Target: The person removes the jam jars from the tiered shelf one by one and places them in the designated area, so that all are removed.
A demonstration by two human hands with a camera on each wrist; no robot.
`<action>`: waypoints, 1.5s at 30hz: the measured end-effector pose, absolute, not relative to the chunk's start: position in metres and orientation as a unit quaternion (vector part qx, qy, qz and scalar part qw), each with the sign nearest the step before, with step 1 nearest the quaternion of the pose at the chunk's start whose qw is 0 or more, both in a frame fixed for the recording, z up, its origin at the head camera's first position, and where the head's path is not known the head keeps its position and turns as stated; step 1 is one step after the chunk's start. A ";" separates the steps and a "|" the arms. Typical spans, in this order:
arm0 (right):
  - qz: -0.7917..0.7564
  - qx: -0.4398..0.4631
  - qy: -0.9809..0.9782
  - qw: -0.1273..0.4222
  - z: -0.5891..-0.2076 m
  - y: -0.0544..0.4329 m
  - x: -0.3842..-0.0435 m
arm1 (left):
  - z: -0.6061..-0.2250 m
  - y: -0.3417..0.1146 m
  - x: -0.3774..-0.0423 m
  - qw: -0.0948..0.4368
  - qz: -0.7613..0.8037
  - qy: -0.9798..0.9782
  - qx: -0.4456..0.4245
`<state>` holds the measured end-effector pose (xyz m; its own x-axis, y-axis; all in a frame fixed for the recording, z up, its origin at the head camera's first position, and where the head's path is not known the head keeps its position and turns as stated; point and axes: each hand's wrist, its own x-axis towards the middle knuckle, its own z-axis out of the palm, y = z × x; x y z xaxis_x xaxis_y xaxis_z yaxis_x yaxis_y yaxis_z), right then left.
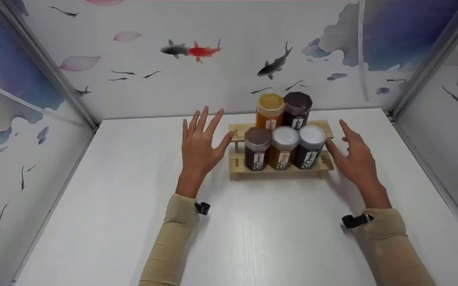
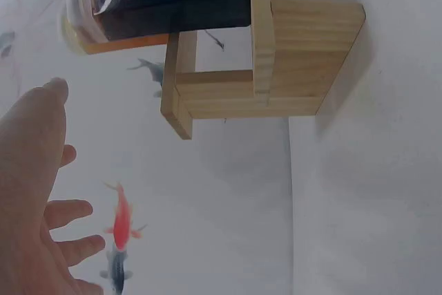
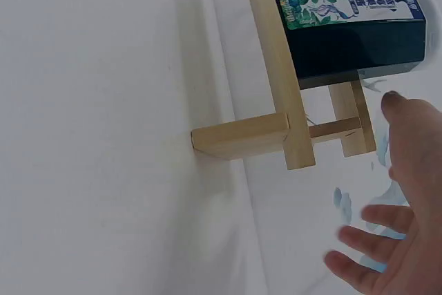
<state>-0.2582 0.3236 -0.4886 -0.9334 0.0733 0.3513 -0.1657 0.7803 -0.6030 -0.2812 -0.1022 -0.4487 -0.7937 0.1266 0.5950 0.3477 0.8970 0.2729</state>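
A two-tier wooden rack [image 1: 237, 167] bears several faceted jars. On its lower tier are a dark red jar [image 1: 257, 153], an amber jar [image 1: 282, 153] and a dark jar [image 1: 310, 151]. Behind them on the upper tier are an orange jar [image 1: 269, 115] and a dark purple jar [image 1: 297, 111]. My left hand [image 1: 200, 149], fingers spread, is beside the rack's left end, its thumb towards the upper tier. At the right end is my right hand [image 1: 354, 159], thumb pointing at the rack near the dark jar [image 3: 359, 50]. Neither hand holds anything.
The rack stands on a white table [image 1: 229, 238] towards its back edge. A white back wall [image 1: 229, 87] printed with fish rises close behind. Side walls with metal corner posts [image 1: 46, 59] bound the table left and right. Dark wrist cameras [image 1: 202, 208] are on both sleeves.
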 end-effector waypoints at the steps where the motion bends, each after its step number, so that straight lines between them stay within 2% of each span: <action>1: 0.350 0.028 -0.920 0.172 -0.492 0.323 -0.259 | -0.449 -0.099 -0.281 0.295 -0.195 -0.925 -0.138; 5: 0.407 0.033 -0.905 0.122 -0.504 0.325 -0.259 | -0.451 -0.088 -0.277 0.293 -0.235 -0.910 -0.175; 10: 0.451 0.014 -0.891 0.054 -0.516 0.329 -0.259 | -0.453 -0.076 -0.271 0.262 -0.328 -0.881 -0.219; 14: 0.468 0.007 -0.883 0.029 -0.521 0.333 -0.262 | -0.454 -0.066 -0.267 0.226 -0.383 -0.859 -0.253; 19: 0.493 -0.017 -0.870 -0.002 -0.526 0.337 -0.264 | -0.460 -0.054 -0.263 0.182 -0.381 -0.865 -0.269; 27: 0.547 -0.043 -0.835 -0.050 -0.537 0.341 -0.267 | -0.471 -0.043 -0.261 0.166 -0.367 -0.878 -0.258; 33: 0.586 -0.036 -0.808 -0.058 -0.538 0.342 -0.267 | -0.471 -0.042 -0.259 0.149 -0.357 -0.885 -0.257; 45: 0.628 -0.034 -0.777 -0.033 -0.543 0.339 -0.267 | -0.469 -0.045 -0.260 0.143 -0.339 -0.888 -0.278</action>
